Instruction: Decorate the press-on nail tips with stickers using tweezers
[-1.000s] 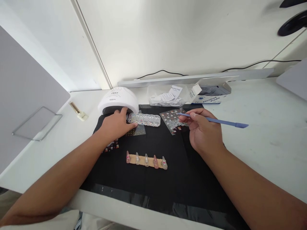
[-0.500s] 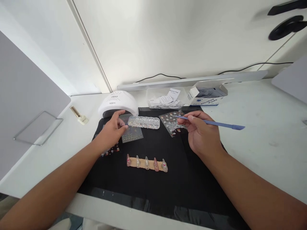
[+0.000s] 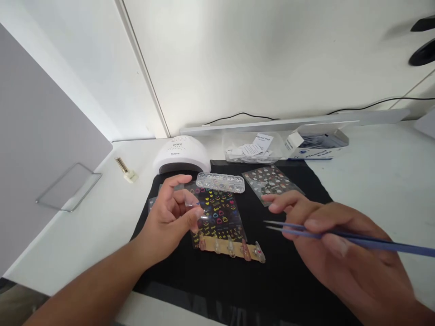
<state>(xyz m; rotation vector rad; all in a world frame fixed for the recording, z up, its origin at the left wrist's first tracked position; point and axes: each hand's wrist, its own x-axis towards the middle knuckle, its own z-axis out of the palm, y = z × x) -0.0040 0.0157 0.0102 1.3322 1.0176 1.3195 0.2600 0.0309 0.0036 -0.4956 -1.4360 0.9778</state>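
Note:
Pinched between the thumb and fingers of my left hand (image 3: 166,226) is a clear nail sticker sheet (image 3: 222,208) with neon hearts, smileys and letters. It hangs above the black mat (image 3: 265,290), its lower edge near several false nails on a tan strip (image 3: 238,249). My right hand (image 3: 343,240) is closed around blue tweezers (image 3: 377,243), their tips pointing left and slightly apart, with nothing visible between them. Behind the held sheet lies a clear rhinestone case (image 3: 220,182). Another sticker sheet (image 3: 272,179) rests on the mat beyond my right hand.
A white nail lamp (image 3: 182,154) stands at the back left, with a polish bottle (image 3: 127,171) left of it. Along the wall sit a clear tub (image 3: 253,147) of packets and an alcohol pad box (image 3: 317,142). A metal wire loop (image 3: 70,188) is at far left.
My left hand has lifted the neon sticker sheet and brought it nearer. My right hand, still holding the tweezers, has come closer and to the right. The view has shifted.

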